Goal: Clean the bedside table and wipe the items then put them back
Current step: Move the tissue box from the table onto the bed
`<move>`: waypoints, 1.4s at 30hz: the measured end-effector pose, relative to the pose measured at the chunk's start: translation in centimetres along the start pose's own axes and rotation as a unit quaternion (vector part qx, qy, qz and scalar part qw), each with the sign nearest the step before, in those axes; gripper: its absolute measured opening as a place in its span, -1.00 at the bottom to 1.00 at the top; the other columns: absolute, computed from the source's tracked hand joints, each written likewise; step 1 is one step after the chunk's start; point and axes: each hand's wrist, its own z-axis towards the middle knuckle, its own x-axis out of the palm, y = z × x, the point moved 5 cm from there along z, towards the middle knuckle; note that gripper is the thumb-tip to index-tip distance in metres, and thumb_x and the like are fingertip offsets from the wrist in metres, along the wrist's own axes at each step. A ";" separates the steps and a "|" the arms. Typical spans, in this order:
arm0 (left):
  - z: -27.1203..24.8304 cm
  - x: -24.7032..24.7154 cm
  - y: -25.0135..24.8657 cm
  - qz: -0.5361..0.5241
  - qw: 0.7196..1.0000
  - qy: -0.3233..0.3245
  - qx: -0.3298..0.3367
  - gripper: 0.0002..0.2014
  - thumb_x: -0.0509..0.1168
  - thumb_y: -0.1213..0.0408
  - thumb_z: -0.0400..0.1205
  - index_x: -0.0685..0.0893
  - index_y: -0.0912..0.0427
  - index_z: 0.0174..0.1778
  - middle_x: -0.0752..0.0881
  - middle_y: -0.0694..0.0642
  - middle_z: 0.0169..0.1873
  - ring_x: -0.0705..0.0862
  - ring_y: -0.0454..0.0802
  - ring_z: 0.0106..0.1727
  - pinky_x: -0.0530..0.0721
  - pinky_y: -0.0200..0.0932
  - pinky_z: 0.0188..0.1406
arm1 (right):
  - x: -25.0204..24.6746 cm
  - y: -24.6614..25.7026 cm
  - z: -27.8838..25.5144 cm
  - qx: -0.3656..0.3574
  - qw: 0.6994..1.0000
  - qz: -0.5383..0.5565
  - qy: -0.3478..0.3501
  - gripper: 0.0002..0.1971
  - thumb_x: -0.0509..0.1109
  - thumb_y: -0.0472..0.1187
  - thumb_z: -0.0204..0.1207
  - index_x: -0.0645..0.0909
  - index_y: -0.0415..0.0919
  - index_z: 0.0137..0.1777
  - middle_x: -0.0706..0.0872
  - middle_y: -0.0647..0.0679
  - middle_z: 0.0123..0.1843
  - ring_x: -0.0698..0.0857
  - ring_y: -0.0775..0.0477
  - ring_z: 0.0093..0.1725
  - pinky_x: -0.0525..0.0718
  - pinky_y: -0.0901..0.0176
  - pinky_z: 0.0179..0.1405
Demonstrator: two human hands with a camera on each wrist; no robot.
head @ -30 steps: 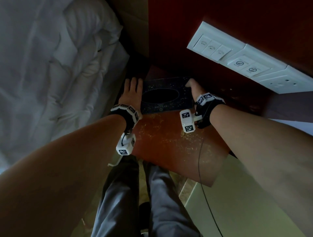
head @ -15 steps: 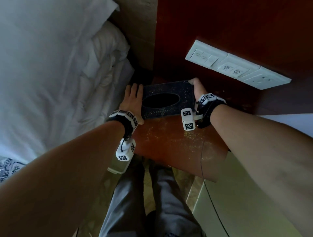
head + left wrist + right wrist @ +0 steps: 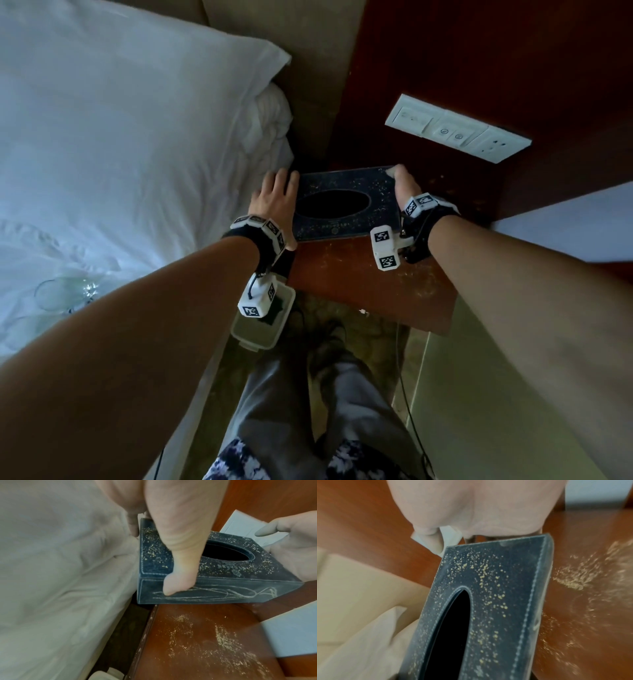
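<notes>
A dark blue tissue box (image 3: 380, 205) with an oval opening is speckled with pale crumbs on top. My left hand (image 3: 274, 198) grips its left end, the thumb (image 3: 180, 547) lying over the top and front face. My right hand (image 3: 406, 186) grips the right end, with the palm (image 3: 479, 513) against that end. In the left wrist view the box (image 3: 223, 588) hangs tilted just above the back of the reddish bedside table (image 3: 205, 642), near its left edge. Crumbs and dust streaks cover the table top (image 3: 359, 284).
A bed with a white pillow (image 3: 120, 137) borders the table on the left, with a clear glass (image 3: 61, 294) lying on the sheet. A white switch panel (image 3: 455, 132) is on the wooden wall behind. A plastic container (image 3: 263, 325) sits below the table's front left corner.
The tissue box has come up off the back of the table between both hands. The view has tilted up, showing more bed and pillow.
</notes>
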 end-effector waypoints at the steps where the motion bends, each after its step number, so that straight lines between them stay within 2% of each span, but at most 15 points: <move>1: -0.9 -0.5 0.0 0.007 1.000 -0.009 0.003 0.46 0.69 -0.07 0.02 -0.12 0.20 0.70 0.04 0.18 0.64 0.03 0.24 0.63 0.36 0.18 0.48 | -0.2 0.1 -0.8 -0.011 1.000 -0.007 -0.001 -0.58 0.05 -0.04 0.69 0.59 -0.24 0.33 0.60 -0.11 0.16 0.55 -0.09 0.09 0.43 0.14 0.09; 6: -5.7 -2.2 0.2 0.021 0.999 -0.047 0.000 0.44 0.67 -0.10 0.00 -0.07 0.21 0.68 0.11 0.19 0.60 0.09 0.25 0.60 0.32 0.15 0.52 | -0.4 0.5 -5.1 -0.036 0.999 -0.018 -0.004 -0.57 0.02 -0.08 0.72 0.54 -0.27 0.41 0.58 -0.17 0.33 0.49 -0.07 0.11 0.36 0.18 0.05; 9: -9.3 -2.7 0.8 0.028 0.997 -0.071 -0.017 0.42 0.66 -0.10 -0.01 -0.02 0.21 0.67 0.15 0.19 0.57 0.15 0.25 0.57 0.32 0.14 0.51 | 0.2 0.4 -7.9 -0.040 0.999 -0.002 0.001 -0.58 0.04 -0.09 0.73 0.54 -0.27 0.41 0.57 -0.20 0.40 0.56 -0.19 0.25 0.43 0.11 0.17; 12: -13.4 -2.4 1.7 0.037 0.994 -0.094 -0.043 0.44 0.65 -0.17 -0.06 0.00 0.20 0.66 0.20 0.18 0.55 0.18 0.24 0.56 0.33 0.13 0.53 | 1.3 0.0 -10.6 -0.047 0.998 -0.015 0.030 -0.58 0.04 -0.12 0.75 0.49 -0.28 0.48 0.52 -0.21 0.49 0.51 -0.23 0.44 0.42 0.08 0.32; 17: -20.9 -1.8 4.0 0.032 0.989 -0.111 -0.092 0.44 0.68 -0.17 -0.02 0.01 0.23 0.67 0.22 0.20 0.55 0.22 0.24 0.55 0.27 0.12 0.55 | 4.1 -0.1 -15.6 -0.096 0.990 -0.070 0.075 -0.57 0.09 -0.10 0.74 0.47 -0.26 0.51 0.52 -0.19 0.50 0.51 -0.23 0.45 0.41 0.08 0.35; 21: -26.9 -0.7 7.5 0.022 0.982 -0.121 -0.146 0.41 0.67 -0.17 -0.06 0.07 0.22 0.64 0.29 0.17 0.47 0.29 0.20 0.46 0.31 0.10 0.52 | 8.8 0.9 -19.5 -0.129 0.976 -0.124 0.124 -0.55 0.11 -0.05 0.74 0.47 -0.28 0.51 0.52 -0.23 0.49 0.51 -0.25 0.44 0.42 0.10 0.32; 25: -32.7 1.2 11.6 0.001 0.972 -0.119 -0.203 0.39 0.67 -0.13 -0.06 0.09 0.23 0.63 0.30 0.17 0.45 0.30 0.19 0.43 0.33 0.07 0.48 | 14.9 1.9 -23.7 -0.163 0.954 -0.174 0.183 -0.57 0.09 -0.14 0.75 0.47 -0.44 0.46 0.54 -0.30 0.46 0.50 -0.30 0.46 0.41 0.07 0.38; 28: -36.9 3.7 14.8 -0.029 0.959 -0.116 -0.256 0.39 0.68 -0.11 -0.05 0.08 0.22 0.64 0.29 0.19 0.48 0.29 0.22 0.47 0.33 0.09 0.49 | 20.4 1.9 -26.6 -0.185 0.931 -0.217 0.227 -0.54 0.13 -0.08 0.72 0.54 -0.42 0.40 0.57 -0.33 0.43 0.53 -0.35 0.42 0.45 -0.06 0.45; 33: -42.8 8.9 19.3 -0.077 0.937 -0.100 -0.327 0.42 0.67 -0.09 -0.09 0.06 0.21 0.65 0.27 0.20 0.52 0.28 0.25 0.50 0.32 0.11 0.54 | 29.2 0.8 -30.4 -0.201 0.897 -0.291 0.266 -0.55 0.07 -0.14 0.76 0.45 -0.41 0.49 0.50 -0.27 0.51 0.48 -0.25 0.47 0.41 0.15 0.29; 35: -44.2 10.8 21.1 -0.088 0.932 -0.092 -0.341 0.42 0.66 -0.11 -0.11 0.07 0.21 0.64 0.28 0.20 0.50 0.30 0.24 0.48 0.32 0.10 0.54 | 32.4 0.0 -31.4 -0.194 0.883 -0.323 0.279 -0.55 -0.02 -0.16 0.79 0.37 -0.41 0.55 0.43 -0.29 0.56 0.42 -0.24 0.52 0.37 0.18 0.34; 37: -44.8 12.6 23.2 -0.098 0.928 -0.090 -0.348 0.42 0.65 -0.12 -0.12 0.08 0.21 0.63 0.31 0.19 0.47 0.31 0.23 0.44 0.34 0.09 0.51 | 35.4 -0.3 -31.9 -0.190 0.878 -0.341 0.278 -0.54 -0.03 -0.15 0.79 0.37 -0.41 0.55 0.42 -0.30 0.57 0.41 -0.23 0.53 0.35 0.18 0.37; 40: -44.9 15.3 26.1 -0.119 0.926 -0.080 -0.349 0.43 0.64 -0.14 -0.11 0.06 0.21 0.64 0.29 0.19 0.48 0.31 0.23 0.43 0.34 0.08 0.52 | 39.4 -0.9 -31.6 -0.159 0.886 -0.331 0.284 -0.48 0.05 -0.01 0.74 0.46 -0.37 0.51 0.48 -0.27 0.54 0.47 -0.25 0.49 0.35 0.11 0.43; 42: -44.7 17.1 27.8 -0.136 0.924 -0.070 -0.350 0.41 0.65 -0.12 -0.10 0.07 0.22 0.64 0.30 0.19 0.47 0.31 0.23 0.43 0.34 0.06 0.51 | 42.1 -2.1 -30.1 -0.124 0.886 -0.345 0.282 -0.32 0.06 0.23 0.59 0.54 -0.30 0.44 0.57 -0.24 0.46 0.55 -0.27 0.40 0.39 -0.01 0.48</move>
